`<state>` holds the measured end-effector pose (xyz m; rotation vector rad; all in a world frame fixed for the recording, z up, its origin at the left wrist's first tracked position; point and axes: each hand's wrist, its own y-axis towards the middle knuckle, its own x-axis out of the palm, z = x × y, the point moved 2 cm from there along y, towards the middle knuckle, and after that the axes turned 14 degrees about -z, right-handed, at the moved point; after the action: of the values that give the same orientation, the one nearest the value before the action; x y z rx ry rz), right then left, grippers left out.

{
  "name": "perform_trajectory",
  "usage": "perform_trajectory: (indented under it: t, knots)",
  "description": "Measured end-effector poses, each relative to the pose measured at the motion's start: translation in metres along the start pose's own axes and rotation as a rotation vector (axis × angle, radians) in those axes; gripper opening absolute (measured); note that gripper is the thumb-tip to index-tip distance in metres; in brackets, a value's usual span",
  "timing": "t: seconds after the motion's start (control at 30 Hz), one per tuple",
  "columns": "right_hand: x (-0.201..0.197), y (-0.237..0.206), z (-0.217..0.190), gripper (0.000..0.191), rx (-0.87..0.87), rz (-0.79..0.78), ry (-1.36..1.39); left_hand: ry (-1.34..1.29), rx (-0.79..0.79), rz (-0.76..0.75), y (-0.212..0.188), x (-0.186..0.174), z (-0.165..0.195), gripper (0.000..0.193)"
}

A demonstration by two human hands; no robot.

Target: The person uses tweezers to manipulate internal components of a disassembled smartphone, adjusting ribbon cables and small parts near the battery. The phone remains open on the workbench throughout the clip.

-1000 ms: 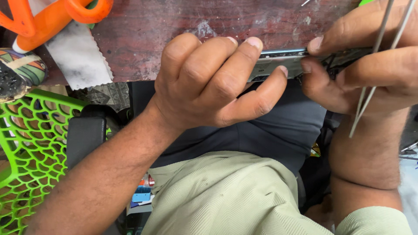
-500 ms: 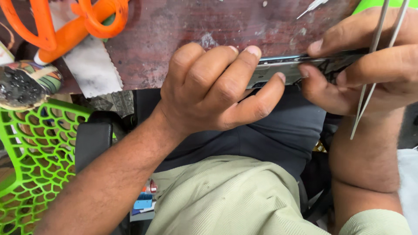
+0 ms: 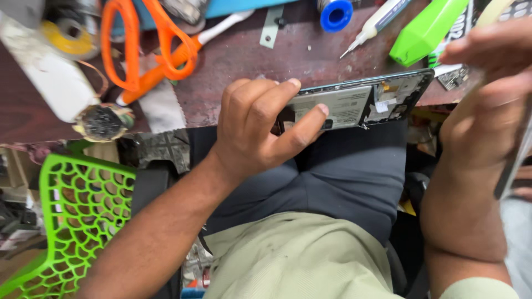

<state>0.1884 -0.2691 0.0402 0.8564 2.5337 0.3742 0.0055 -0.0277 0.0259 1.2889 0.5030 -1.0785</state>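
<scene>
My left hand (image 3: 260, 130) grips the left end of an opened phone (image 3: 360, 102) at the near edge of the dark red table (image 3: 233, 61). The thumb presses the phone's inner plate and the fingers curl over its top edge. The phone's back is off, so a pale plate and small parts show inside. My right hand (image 3: 487, 111) is blurred at the right, lifted off the phone's right end. It holds thin metal tweezers (image 3: 512, 166) that point downward.
Orange scissors (image 3: 138, 50) lie at the table's upper left beside a white tool with a blackened tip (image 3: 102, 122). A blue-capped item (image 3: 335, 12), a white nozzle tube (image 3: 377, 22) and a green tool (image 3: 426, 30) lie behind the phone. A green lattice chair (image 3: 72, 221) stands at lower left.
My right hand has let go of the phone's right end and drawn back to the right with the tweezers. The phone's open inside now faces up, and more of the table shows.
</scene>
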Motion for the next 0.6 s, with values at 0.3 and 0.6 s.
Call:
perform_trajectory:
  t: [0.3, 0.6]
  knots:
    - [0.048, -0.022, -0.035, 0.063, 0.224, 0.041, 0.034, -0.057, -0.082, -0.046, 0.003, -0.034, 0.034, 0.073]
    - [0.049, -0.028, -0.043, 0.067, 0.108, 0.012, -0.081, -0.086, -0.133, -0.098, 0.011, -0.047, 0.046, 0.077]
